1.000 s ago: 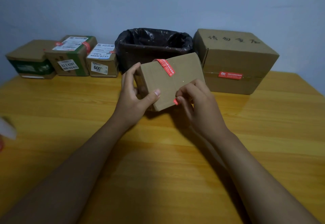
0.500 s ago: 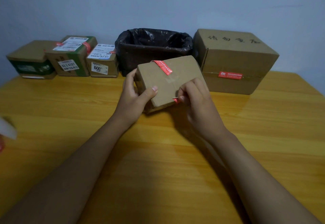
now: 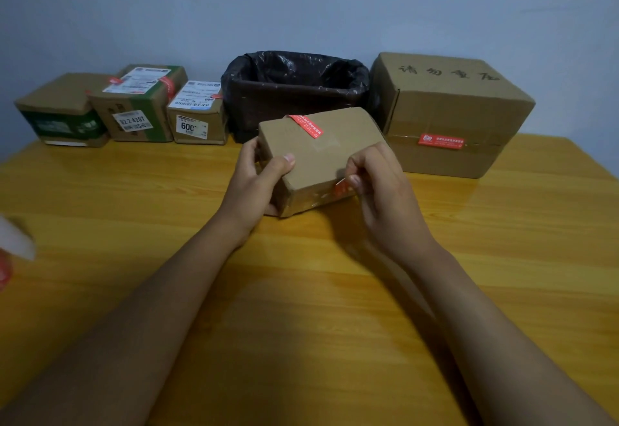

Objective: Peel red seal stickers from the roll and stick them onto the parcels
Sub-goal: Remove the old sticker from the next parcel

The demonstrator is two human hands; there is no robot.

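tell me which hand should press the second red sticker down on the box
Right. The right hand already pinches the red sticker at the near edge of the box, so its fingers can likely smooth it down. The left hand grips the box's left side, steadying it.

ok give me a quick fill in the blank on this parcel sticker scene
The left hand grips the ____ parcel.
The right hand pinches a ____ sticker at the parcel's near edge.
The bin is lined with a ____ bag.
Left of the bin stand ____ parcels.

Missing: brown; red; black; three
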